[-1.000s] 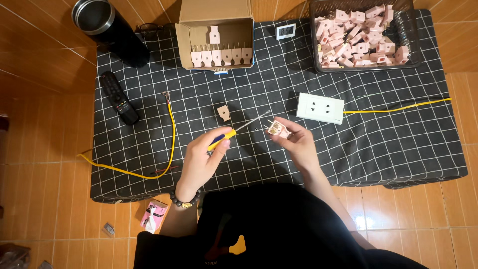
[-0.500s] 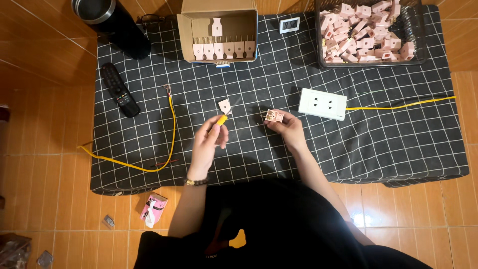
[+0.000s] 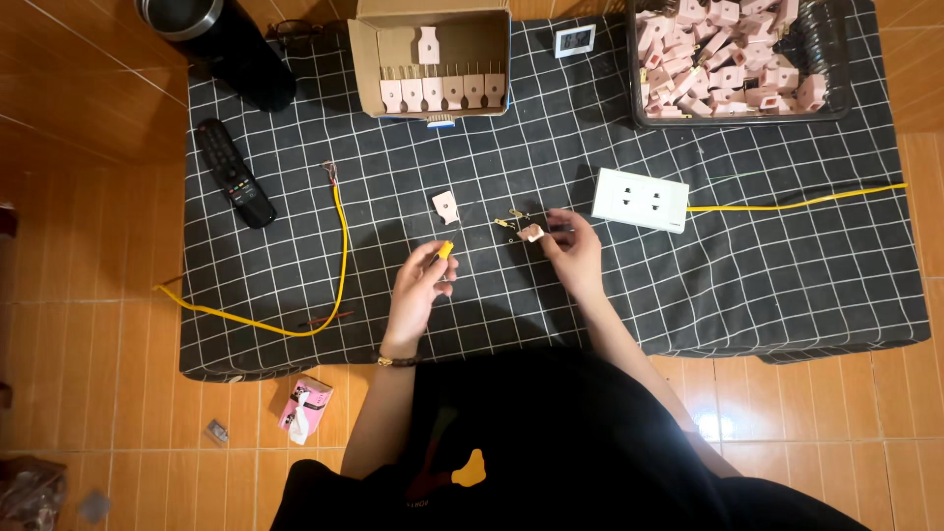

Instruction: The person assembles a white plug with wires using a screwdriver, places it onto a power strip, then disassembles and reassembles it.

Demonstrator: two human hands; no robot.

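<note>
A small pink plug part (image 3: 532, 233) with brass prongs is pinched in the right hand (image 3: 573, 252); a yellow-handled screwdriver (image 3: 442, 252) is gripped in the left hand (image 3: 418, 293). Assembly is judged under way; aligning the tip comes next.

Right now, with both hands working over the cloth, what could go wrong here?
The small pink plug part in the right hand has loose-looking brass pins beside it; they could slip and get lost on the checked cloth. The left hand grips a yellow-handled tool near the other hand's fingers, so a slip might jab them. The yellow cable could catch a forearm.
</note>
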